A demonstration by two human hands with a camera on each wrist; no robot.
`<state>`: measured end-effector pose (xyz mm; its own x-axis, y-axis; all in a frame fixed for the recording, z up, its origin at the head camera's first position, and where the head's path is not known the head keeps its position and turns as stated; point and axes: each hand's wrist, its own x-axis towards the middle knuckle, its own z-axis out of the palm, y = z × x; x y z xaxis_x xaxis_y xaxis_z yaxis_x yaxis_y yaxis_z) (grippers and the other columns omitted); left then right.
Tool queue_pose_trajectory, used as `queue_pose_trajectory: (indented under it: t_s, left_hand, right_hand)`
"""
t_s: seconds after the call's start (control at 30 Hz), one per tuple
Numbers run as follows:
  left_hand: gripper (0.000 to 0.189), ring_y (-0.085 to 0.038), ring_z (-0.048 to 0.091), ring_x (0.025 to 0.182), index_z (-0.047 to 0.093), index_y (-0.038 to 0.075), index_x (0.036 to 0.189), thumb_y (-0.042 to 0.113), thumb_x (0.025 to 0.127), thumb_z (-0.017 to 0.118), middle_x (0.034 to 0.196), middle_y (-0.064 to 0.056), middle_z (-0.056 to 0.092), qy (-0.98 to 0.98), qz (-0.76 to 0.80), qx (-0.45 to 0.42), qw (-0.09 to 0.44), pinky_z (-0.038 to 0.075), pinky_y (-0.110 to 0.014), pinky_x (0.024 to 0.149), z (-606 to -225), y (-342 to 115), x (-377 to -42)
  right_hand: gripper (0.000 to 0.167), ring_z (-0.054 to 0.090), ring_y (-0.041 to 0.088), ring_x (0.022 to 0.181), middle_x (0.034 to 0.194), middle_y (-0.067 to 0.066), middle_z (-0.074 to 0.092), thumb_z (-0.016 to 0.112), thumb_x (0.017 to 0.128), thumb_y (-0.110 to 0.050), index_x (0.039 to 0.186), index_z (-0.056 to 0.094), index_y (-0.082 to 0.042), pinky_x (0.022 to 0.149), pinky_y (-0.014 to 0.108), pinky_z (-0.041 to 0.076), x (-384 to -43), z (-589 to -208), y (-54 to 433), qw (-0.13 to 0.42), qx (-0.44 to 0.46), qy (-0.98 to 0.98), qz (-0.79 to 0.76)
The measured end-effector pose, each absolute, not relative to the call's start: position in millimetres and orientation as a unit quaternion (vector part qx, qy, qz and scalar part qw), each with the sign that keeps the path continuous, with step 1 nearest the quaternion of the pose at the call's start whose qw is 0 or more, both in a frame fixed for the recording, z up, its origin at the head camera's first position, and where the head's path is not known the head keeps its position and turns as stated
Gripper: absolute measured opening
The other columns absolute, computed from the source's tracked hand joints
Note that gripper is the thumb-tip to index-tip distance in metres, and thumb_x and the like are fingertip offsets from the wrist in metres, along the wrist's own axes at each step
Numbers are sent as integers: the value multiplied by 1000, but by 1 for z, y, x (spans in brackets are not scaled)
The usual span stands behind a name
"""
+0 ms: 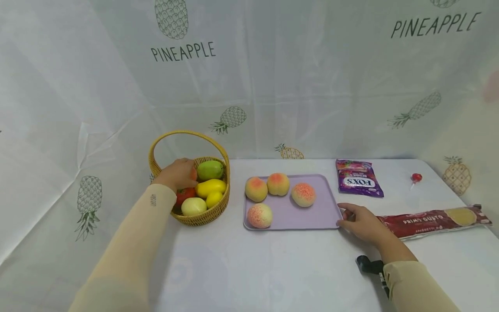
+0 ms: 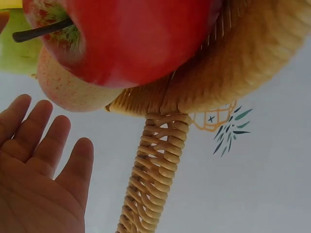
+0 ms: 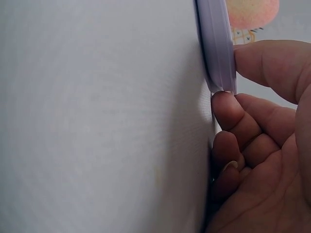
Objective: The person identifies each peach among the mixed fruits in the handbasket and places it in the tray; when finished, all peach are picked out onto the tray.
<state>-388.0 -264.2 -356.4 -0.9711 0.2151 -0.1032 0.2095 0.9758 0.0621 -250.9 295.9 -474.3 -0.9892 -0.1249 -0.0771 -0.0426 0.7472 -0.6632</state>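
Note:
My left hand (image 1: 177, 174) reaches over the woven basket (image 1: 202, 219) at the left. In the left wrist view its fingers (image 2: 60, 141) are spread and nearly straight, beside a peach (image 2: 73, 90) and below a red apple (image 2: 146, 39). In the basket lie a green fruit (image 1: 210, 170), yellow fruits (image 1: 210, 187), a pale round one (image 1: 193, 206) and a tomato-like red one (image 1: 184, 197). My right hand (image 1: 362, 223) pinches the right edge of the lilac tray (image 1: 304, 219), thumb above and fingertips below. Several peaches (image 1: 260, 216) rest on the tray.
Behind the right hand lies a purple candy bag (image 1: 358, 178). A red lollipop (image 1: 416, 177) is farther right. The red spaghetti packet (image 1: 432, 222) lies beside the right wrist. The basket's tall handle (image 1: 189, 132) arches over it. A pineapple-print curtain (image 1: 273, 86) stands behind.

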Motion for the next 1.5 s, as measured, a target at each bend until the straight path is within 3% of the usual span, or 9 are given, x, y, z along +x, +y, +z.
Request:
queue_pose_trajectory:
  t_s: [0.37,0.57,0.7,0.93,1.2,1.5]
  left_hand:
    - [69,-34,49,120,51,2,141,33,86,78,143,-19,50,994,15,92,61,48,-56,103,-359,-260,-401]
    - [45,-31,53,102,60,7,119,31,86,79,121,-14,57,994,31,81,65,51,-47,85,-364,-266,-408]
    - [48,-32,53,102,60,7,119,30,83,80,122,-16,59,995,39,76,53,51,-51,85,-369,-273,-410]
    - [63,-35,53,108,54,3,133,33,83,79,131,-19,56,996,35,69,48,50,-60,92,-377,-276,-410]
    - [40,-33,54,98,61,6,110,26,82,81,115,-17,59,995,33,83,49,51,-51,84,-375,-272,-407]
    - [41,-33,53,100,59,5,112,23,82,81,113,-17,58,994,43,87,43,50,-50,85,-386,-274,-413]
  right_hand:
    - [68,54,22,90,101,7,60,75,92,-26,148,49,1,71,29,48,-252,-478,297,62,-38,934,-351]
    - [66,54,22,91,102,7,60,75,92,-25,148,50,1,72,28,49,-252,-477,296,63,-33,934,-350]
    - [67,54,22,91,102,6,60,75,92,-26,148,49,1,72,29,49,-252,-476,296,63,-33,933,-352]
    - [66,54,22,91,102,6,60,75,92,-25,148,49,1,72,29,49,-250,-474,295,62,-35,932,-355]
    - [67,54,22,90,102,6,60,75,92,-25,149,49,0,70,28,48,-250,-477,294,65,-24,932,-356]
    - [67,54,22,90,101,5,60,76,92,-24,148,50,-1,72,30,48,-249,-477,294,58,-25,931,-360]
